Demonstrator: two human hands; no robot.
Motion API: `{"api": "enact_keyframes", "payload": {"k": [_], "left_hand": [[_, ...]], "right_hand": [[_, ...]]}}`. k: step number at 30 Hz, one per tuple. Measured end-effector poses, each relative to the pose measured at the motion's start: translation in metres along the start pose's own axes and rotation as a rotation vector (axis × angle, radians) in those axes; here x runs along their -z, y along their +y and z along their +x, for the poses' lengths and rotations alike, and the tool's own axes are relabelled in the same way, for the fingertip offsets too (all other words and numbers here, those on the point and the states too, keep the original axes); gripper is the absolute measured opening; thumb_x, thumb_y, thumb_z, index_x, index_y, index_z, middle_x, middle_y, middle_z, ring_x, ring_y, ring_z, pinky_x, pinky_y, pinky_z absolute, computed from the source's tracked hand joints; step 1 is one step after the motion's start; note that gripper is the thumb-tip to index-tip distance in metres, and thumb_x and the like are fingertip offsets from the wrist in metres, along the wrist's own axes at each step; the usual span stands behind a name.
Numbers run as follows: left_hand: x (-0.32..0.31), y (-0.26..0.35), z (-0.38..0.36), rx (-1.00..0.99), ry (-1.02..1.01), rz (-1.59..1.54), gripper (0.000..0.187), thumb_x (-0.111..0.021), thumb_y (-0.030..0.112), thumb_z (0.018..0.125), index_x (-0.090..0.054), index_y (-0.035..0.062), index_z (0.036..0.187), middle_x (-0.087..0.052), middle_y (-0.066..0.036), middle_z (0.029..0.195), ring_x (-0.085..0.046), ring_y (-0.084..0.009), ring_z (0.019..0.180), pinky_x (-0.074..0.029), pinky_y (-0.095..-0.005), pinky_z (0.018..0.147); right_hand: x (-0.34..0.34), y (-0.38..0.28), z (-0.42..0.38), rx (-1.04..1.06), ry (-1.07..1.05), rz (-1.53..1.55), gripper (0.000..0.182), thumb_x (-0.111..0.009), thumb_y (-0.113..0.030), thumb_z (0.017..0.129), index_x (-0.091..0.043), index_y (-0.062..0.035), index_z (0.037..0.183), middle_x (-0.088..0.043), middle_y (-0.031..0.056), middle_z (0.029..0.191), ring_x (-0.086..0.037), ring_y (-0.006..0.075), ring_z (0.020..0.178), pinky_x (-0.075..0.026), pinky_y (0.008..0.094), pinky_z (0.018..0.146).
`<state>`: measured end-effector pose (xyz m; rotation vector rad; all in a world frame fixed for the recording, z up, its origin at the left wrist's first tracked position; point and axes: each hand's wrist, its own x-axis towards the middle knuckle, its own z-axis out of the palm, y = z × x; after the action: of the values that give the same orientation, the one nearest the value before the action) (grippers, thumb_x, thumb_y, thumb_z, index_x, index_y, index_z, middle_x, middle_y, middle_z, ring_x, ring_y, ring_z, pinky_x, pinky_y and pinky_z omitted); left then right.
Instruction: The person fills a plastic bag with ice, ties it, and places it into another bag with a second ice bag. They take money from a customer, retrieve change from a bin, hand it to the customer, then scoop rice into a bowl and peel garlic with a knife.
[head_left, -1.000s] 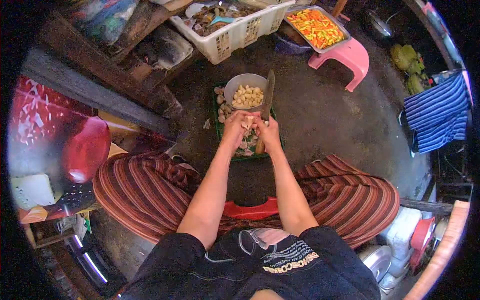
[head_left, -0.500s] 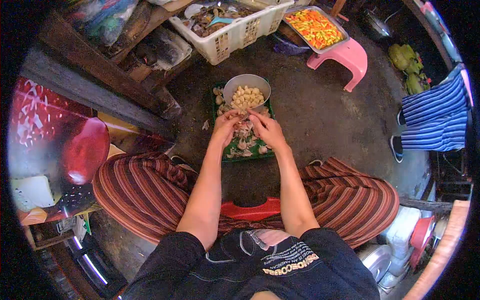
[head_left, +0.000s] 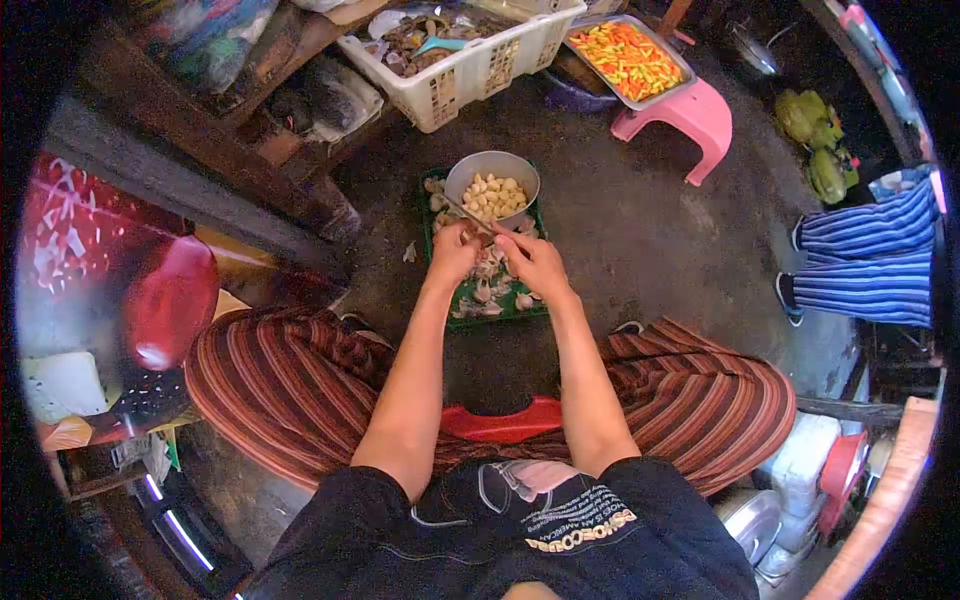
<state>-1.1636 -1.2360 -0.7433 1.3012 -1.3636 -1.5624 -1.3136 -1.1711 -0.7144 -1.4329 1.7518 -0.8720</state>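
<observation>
Both hands have drawn back a little from the bowl since half a second ago, and a thin knife blade now shows between them. Nearest, the striped trousers (head_left: 290,390) spread wide either side of a red stool (head_left: 500,420), so the person sits low with the work straight ahead on the floor. The left hand (head_left: 452,252) is curled shut, apparently round the knife (head_left: 468,213), whose blade slants up toward the bowl; the grip itself is too small to see clearly. The right hand (head_left: 535,262) is pinched closed on a garlic clove (head_left: 497,243) just beside the blade, held over the green tray (head_left: 537,300) so skins fall among the unpeeled cloves there. Just beyond, the steel bowl (head_left: 492,166) sits on the tray's far end, within reach, holding peeled cloves. Farther off stand a white basket (head_left: 480,65) and a tray of chillies (head_left: 630,55) on a pink stool (head_left: 690,115).
</observation>
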Motion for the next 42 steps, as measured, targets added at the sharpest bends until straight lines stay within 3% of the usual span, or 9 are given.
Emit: {"api": "enact_keyframes", "payload": {"k": [7, 15, 20, 22, 26, 28, 30, 31, 42], "left_hand": [[-0.007, 0.006, -0.008, -0.101, 0.018, 0.038, 0.016, -0.056, 0.001, 0.083, -0.061, -0.0022, 0.098, -0.061, -0.006, 0.069, -0.055, -0.0127, 0.051, -0.045, -0.0268, 0.048], [-0.013, 0.004, -0.012, -0.301, 0.142, 0.363, 0.022, -0.058, 0.005, 0.082, -0.060, -0.0028, 0.102, -0.063, -0.012, 0.071, -0.059, -0.0148, 0.053, -0.045, -0.0294, 0.048], [-0.018, 0.007, -0.010, -0.469, 0.154, 0.448, 0.023, -0.059, 0.007, 0.083, -0.060, 0.0013, 0.105, -0.063, -0.010, 0.071, -0.058, -0.0136, 0.054, -0.044, -0.0287, 0.048], [-0.010, 0.010, -0.010, -0.183, -0.022, 0.298, 0.025, -0.059, 0.009, 0.082, -0.060, -0.0007, 0.105, -0.065, -0.015, 0.080, -0.062, -0.0219, 0.069, -0.047, -0.0355, 0.061], [0.007, 0.010, 0.002, -0.105, -0.206, 0.142, 0.021, -0.058, 0.002, 0.082, -0.062, -0.0002, 0.103, -0.065, -0.011, 0.079, -0.060, -0.0126, 0.061, -0.046, -0.0301, 0.053], [0.000, 0.024, -0.006, -0.125, -0.176, 0.302, 0.023, -0.054, -0.003, 0.081, -0.061, -0.0007, 0.103, -0.065, -0.013, 0.077, -0.062, -0.0226, 0.063, -0.047, -0.0336, 0.058], [-0.008, 0.033, -0.015, -0.654, -0.018, 0.582, 0.028, -0.051, -0.006, 0.079, -0.060, -0.0005, 0.104, -0.064, -0.018, 0.083, -0.062, -0.0350, 0.076, -0.048, -0.0387, 0.068], [-0.011, 0.026, -0.012, -0.634, 0.039, 0.632, 0.033, -0.050, -0.007, 0.075, -0.060, -0.0014, 0.105, -0.062, -0.022, 0.090, -0.059, -0.0408, 0.084, -0.047, -0.0429, 0.075], [-0.035, 0.022, -0.021, -0.658, 0.265, 0.829, 0.026, -0.052, -0.006, 0.071, -0.056, -0.0035, 0.096, -0.052, -0.020, 0.095, -0.050, -0.0381, 0.091, -0.041, -0.0454, 0.080]], "right_hand": [[-0.010, 0.010, 0.001, 0.039, 0.056, 0.120, 0.037, -0.056, -0.045, 0.086, -0.068, -0.0179, 0.108, -0.068, 0.0130, 0.089, -0.065, 0.0296, 0.083, -0.048, 0.0346, 0.076], [-0.013, -0.002, -0.002, -0.054, 0.116, 0.568, 0.031, -0.063, -0.031, 0.086, -0.070, -0.0023, 0.096, -0.052, -0.0020, 0.056, -0.047, 0.0047, 0.050, -0.037, 0.0215, 0.046], [-0.009, 0.002, 0.000, -0.162, 0.088, 0.733, 0.029, -0.064, -0.032, 0.086, -0.068, -0.0029, 0.087, -0.052, -0.0020, 0.055, -0.046, 0.0046, 0.048, -0.035, 0.0204, 0.044], [-0.006, 0.003, -0.002, -0.202, 0.092, 0.792, 0.030, -0.064, -0.033, 0.086, -0.067, -0.0034, 0.086, -0.052, -0.0021, 0.054, -0.046, 0.0047, 0.048, -0.034, 0.0203, 0.043], [-0.004, 0.001, -0.001, -0.386, 0.055, 0.933, 0.035, -0.065, -0.038, 0.084, -0.066, -0.0036, 0.091, -0.054, -0.0017, 0.055, -0.047, 0.0062, 0.047, -0.035, 0.0207, 0.042], [-0.005, -0.001, 0.001, -0.402, 0.066, 0.942, 0.037, -0.066, -0.039, 0.084, -0.066, -0.0035, 0.093, -0.054, -0.0016, 0.056, -0.047, 0.0066, 0.047, -0.035, 0.0211, 0.042], [-0.006, -0.006, 0.000, -0.430, 0.124, 0.880, 0.037, -0.066, -0.040, 0.083, -0.066, -0.0032, 0.091, -0.054, -0.0012, 0.056, -0.047, 0.0068, 0.046, -0.036, 0.0212, 0.042], [-0.008, -0.003, 0.001, -0.432, 0.123, 0.879, 0.037, -0.066, -0.040, 0.083, -0.066, -0.0032, 0.091, -0.054, -0.0012, 0.056, -0.047, 0.0068, 0.046, -0.036, 0.0212, 0.042], [-0.016, -0.006, 0.002, -0.414, 0.277, 0.783, 0.032, -0.065, -0.036, 0.086, -0.066, -0.0037, 0.085, -0.053, -0.0013, 0.057, -0.045, 0.0056, 0.045, -0.034, 0.0216, 0.042]]}}
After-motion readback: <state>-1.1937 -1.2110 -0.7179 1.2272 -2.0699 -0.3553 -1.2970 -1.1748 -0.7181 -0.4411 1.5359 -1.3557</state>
